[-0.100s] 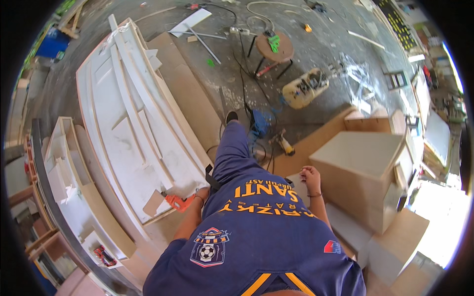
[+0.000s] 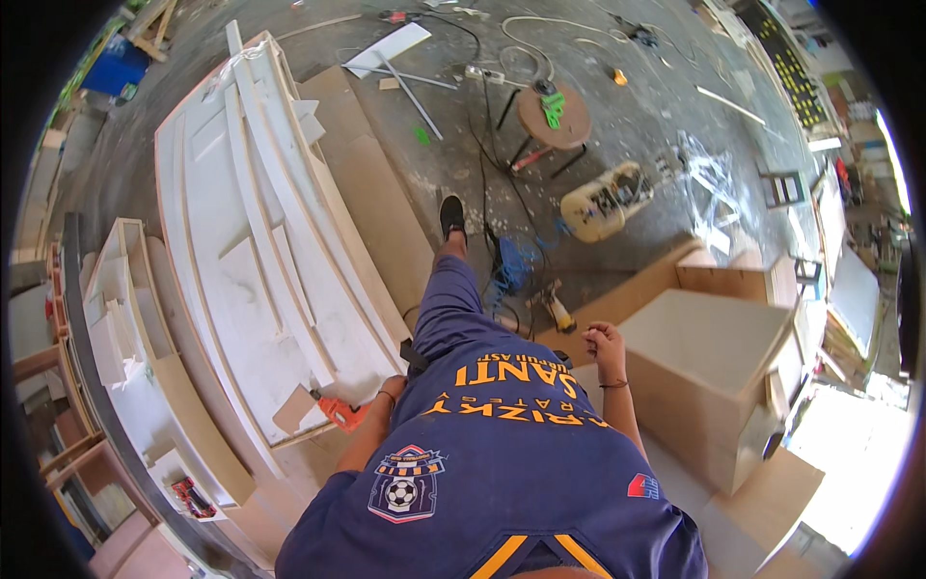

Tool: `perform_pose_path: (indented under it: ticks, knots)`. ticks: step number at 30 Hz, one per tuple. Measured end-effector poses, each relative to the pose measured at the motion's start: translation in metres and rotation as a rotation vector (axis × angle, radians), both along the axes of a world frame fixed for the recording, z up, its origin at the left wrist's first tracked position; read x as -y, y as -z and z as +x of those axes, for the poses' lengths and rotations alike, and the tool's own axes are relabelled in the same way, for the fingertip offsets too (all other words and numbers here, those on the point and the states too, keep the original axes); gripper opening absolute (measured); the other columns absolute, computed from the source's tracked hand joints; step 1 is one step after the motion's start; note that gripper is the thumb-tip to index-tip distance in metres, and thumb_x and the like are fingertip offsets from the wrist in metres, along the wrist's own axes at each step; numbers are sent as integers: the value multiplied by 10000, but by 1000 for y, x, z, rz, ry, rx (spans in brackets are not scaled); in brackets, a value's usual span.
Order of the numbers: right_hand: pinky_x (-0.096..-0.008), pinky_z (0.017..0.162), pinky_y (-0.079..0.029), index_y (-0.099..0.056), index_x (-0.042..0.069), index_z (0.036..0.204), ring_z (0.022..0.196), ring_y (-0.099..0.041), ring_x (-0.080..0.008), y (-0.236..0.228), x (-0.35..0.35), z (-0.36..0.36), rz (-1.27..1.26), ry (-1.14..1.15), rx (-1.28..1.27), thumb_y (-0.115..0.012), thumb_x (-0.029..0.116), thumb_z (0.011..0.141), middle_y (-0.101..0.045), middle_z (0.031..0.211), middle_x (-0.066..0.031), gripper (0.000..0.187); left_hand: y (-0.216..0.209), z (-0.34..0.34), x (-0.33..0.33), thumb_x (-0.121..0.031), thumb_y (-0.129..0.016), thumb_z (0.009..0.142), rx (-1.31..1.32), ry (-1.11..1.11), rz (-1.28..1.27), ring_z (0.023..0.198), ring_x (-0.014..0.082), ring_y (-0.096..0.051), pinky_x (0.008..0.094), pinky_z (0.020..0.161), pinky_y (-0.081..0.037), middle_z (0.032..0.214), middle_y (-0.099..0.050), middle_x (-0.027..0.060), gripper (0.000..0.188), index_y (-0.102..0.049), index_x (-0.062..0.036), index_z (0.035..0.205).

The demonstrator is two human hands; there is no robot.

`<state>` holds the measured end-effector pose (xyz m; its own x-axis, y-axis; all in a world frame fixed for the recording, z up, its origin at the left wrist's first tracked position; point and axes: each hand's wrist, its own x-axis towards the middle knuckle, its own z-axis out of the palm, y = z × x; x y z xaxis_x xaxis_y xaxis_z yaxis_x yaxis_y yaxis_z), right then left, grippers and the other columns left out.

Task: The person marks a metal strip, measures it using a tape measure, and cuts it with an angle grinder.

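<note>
My right hand (image 2: 605,342) is raised at my right side, its fingers curled together in a pinch; a small dark thing seems to be at the fingertips, too small to name. Beside my hip on the left is my left hand (image 2: 394,387), its fingers mostly hidden against my clothes. Next to that wrist an orange power tool (image 2: 340,413) shows over the near end of a large white panel (image 2: 207,241). Part of the tool is hidden behind my forearm, and I cannot tell whether the hand touches it. A brown flat piece (image 2: 293,411) lies by the tool.
Long white strips (image 2: 275,203) lie along the panel. On my right stands an open wooden box (image 2: 690,386). Ahead are a tan air compressor (image 2: 606,201), a round stool (image 2: 555,118), a blue coiled hose (image 2: 511,265) and cables. A red drill (image 2: 193,497) sits at lower left.
One foot has swung forward, and its black shoe and bare ankle now show. The surroundings have shifted slightly in the view. My hands keep nearly the same pose.
</note>
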<state>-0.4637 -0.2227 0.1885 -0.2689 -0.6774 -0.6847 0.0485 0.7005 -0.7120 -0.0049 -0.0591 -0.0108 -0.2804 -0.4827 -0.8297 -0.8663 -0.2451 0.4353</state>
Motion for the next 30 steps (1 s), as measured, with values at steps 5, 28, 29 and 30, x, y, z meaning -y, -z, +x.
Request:
perform_pose_path:
  ticks: [5,28,29,30]
  knots:
    - [-210,500,-425,-598,44,950,569,-551,-72,36,248,62,-158,-143,56,-559,157,902,-635,727,-25,129,51,36,100,-362,-549,790,111,-141,126,998,349,-612,429,860,-487,1042,-639,212,363,-679,-64,952]
    - [-227,579,-451,-622,-16,909,637,-572,-89,72,979,185,-439,-861,-220,-589,119,868,-629,722,-46,145,37,-13,648,-183,-449,853,344,-722,47,909,338,-621,414,790,-481,961,-644,222,313,-656,27,955]
    - [-226,581,-452,-621,-16,905,643,-574,-88,61,1010,196,-453,-872,-199,-589,113,866,-632,734,-46,138,38,-33,658,-186,-448,854,256,-762,120,917,341,-619,415,795,-480,968,-642,224,315,-657,27,956]
    - [-225,583,-452,-620,-16,901,649,-575,-86,49,1041,210,-474,-881,-175,-590,107,864,-634,747,-46,132,35,-49,671,-189,-446,856,186,-809,167,926,344,-617,416,800,-480,975,-641,227,318,-657,26,956]
